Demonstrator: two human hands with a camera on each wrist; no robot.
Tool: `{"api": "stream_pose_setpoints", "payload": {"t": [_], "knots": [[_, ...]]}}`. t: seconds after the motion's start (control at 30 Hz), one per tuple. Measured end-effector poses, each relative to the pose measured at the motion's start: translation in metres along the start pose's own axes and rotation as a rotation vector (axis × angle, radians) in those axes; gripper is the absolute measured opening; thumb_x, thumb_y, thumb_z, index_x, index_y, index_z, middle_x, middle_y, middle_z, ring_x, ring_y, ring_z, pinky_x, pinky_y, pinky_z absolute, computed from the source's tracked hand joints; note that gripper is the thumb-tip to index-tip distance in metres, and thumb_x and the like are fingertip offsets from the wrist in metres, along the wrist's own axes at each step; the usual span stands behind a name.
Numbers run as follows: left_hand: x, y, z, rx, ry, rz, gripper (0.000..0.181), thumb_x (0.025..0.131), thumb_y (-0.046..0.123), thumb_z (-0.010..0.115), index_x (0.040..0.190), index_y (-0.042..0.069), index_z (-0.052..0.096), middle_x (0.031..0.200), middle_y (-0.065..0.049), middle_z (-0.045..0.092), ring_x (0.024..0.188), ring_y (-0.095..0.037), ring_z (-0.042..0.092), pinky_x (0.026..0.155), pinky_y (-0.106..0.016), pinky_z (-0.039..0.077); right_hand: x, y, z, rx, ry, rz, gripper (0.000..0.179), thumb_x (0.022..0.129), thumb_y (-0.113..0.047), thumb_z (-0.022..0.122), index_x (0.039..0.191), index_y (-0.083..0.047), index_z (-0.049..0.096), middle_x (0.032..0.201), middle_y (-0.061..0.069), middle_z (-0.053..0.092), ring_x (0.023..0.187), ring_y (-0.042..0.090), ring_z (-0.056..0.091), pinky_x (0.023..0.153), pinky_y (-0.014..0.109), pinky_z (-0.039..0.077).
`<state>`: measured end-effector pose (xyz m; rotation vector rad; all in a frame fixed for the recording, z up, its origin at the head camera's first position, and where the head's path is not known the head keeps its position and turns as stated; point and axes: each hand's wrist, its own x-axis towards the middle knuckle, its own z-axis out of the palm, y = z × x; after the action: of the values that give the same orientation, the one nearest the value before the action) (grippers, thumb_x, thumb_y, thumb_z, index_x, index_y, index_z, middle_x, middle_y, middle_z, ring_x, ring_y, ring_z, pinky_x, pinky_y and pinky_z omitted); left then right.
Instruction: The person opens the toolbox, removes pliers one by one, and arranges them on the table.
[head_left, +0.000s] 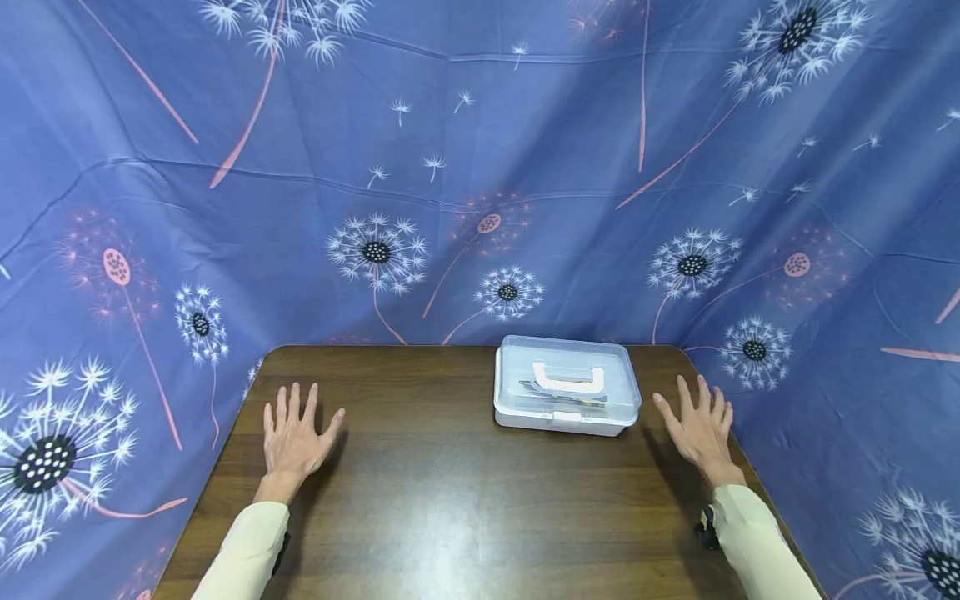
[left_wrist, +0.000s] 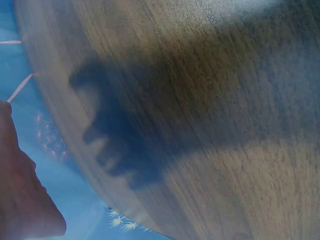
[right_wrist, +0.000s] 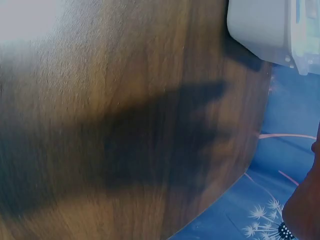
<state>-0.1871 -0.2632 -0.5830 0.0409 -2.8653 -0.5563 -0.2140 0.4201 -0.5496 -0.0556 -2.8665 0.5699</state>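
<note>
Head view: a blue dandelion cloth hangs behind a brown table. Near the table's far edge, right of centre, sits a closed, see-through box. The left hand is over the table's left side, the right hand near the box; both have straight fingers spread apart. A white handle tops the box.

The person's two arms reach forward, well apart, with pale sleeves covering them to the wrists. The left grip shows its back, its fingers straight and slightly spread, the thumb angled inward. The right grip lies likewise, back upward, fingers extended forward, thumb pointing out toward the middle. Both hold nothing. Each wrist view catches only an edge of its own grip.
</note>
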Motion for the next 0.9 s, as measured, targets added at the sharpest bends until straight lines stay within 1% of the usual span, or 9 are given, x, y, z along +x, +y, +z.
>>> {"api": "stream_pose_setpoints", "payload": {"t": [0.13,0.2,0.27,0.33,0.43,0.53,0.63,0.73,0.9], "knots": [[0.0,0.001,-0.001,0.001,-0.003,-0.001,0.083,0.103,0.06,0.045,0.161,0.002,0.027,0.164,-0.032,0.015,0.153,-0.048,0.002,0.12,-0.063,-0.005,0.001,-0.003,0.003,0.03,0.018,0.001,0.077,0.106,-0.054,0.041,0.156,0.004,0.029,0.159,0.038,0.013,0.142,0.063,0.007,0.11,0.076,0.0],[0.001,0.003,-0.001,0.0,0.01,0.0,0.082,0.103,0.058,0.046,0.16,0.001,0.028,0.163,-0.033,0.017,0.153,-0.049,0.003,0.12,-0.063,-0.005,0.002,-0.005,0.005,0.051,0.035,-0.004,0.074,0.107,-0.052,0.042,0.153,0.005,0.032,0.157,0.038,0.016,0.141,0.063,0.01,0.11,0.076,0.003],[0.003,0.005,0.0,-0.005,0.039,0.003,0.08,0.103,0.055,0.048,0.158,-0.002,0.032,0.161,-0.035,0.021,0.151,-0.052,0.008,0.119,-0.065,0.0,0.003,-0.006,0.007,0.077,0.052,-0.012,0.071,0.108,-0.049,0.042,0.151,0.007,0.034,0.155,0.039,0.02,0.139,0.063,0.014,0.109,0.075,0.005],[0.005,0.008,0.001,-0.016,0.078,0.006,0.077,0.104,0.052,0.049,0.155,-0.004,0.035,0.156,-0.037,0.027,0.147,-0.055,0.015,0.118,-0.067,0.008,0.004,-0.009,0.009,0.105,0.069,-0.019,0.068,0.109,-0.046,0.041,0.149,0.008,0.036,0.153,0.039,0.024,0.138,0.063,0.018,0.109,0.075,0.009],[0.008,0.015,0.001,-0.045,0.112,0.001,0.072,0.105,0.047,0.049,0.15,-0.007,0.039,0.148,-0.038,0.034,0.138,-0.058,0.027,0.113,-0.069,0.02,0.006,-0.014,0.011,0.149,0.081,-0.015,0.063,0.11,-0.041,0.039,0.146,0.01,0.038,0.149,0.039,0.031,0.134,0.061,0.025,0.107,0.073,0.015],[0.009,0.021,0.002,-0.08,0.116,-0.011,0.068,0.106,0.044,0.048,0.147,-0.009,0.041,0.144,-0.036,0.039,0.131,-0.056,0.035,0.109,-0.067,0.028,0.007,-0.02,0.012,0.209,0.076,0.012,0.06,0.111,-0.04,0.037,0.145,0.01,0.041,0.147,0.039,0.035,0.132,0.06,0.03,0.104,0.071,0.021],[0.011,0.025,0.005,-0.101,0.121,-0.025,0.065,0.106,0.042,0.047,0.145,-0.009,0.044,0.141,-0.034,0.044,0.127,-0.054,0.04,0.105,-0.066,0.033,0.008,-0.024,0.013,0.267,0.067,0.035,0.06,0.112,-0.039,0.036,0.145,0.01,0.041,0.147,0.039,0.036,0.133,0.059,0.032,0.106,0.07,0.024],[0.012,0.031,0.007,-0.122,0.126,-0.046,0.063,0.106,0.042,0.048,0.144,-0.008,0.047,0.139,-0.032,0.047,0.126,-0.053,0.044,0.104,-0.064,0.036,0.01,-0.028,0.014,0.315,0.058,0.045,0.061,0.112,-0.039,0.035,0.145,0.012,0.041,0.147,0.039,0.037,0.136,0.058,0.031,0.11,0.067,0.023],[0.015,0.042,0.011,-0.178,0.099,-0.077,0.064,0.107,0.046,0.045,0.145,-0.006,0.049,0.14,-0.03,0.049,0.127,-0.05,0.044,0.105,-0.062,0.036,0.011,-0.033,0.016,0.378,0.054,0.079,0.061,0.112,-0.039,0.035,0.144,0.013,0.042,0.144,0.038,0.04,0.137,0.054,0.034,0.112,0.064,0.025]]}}
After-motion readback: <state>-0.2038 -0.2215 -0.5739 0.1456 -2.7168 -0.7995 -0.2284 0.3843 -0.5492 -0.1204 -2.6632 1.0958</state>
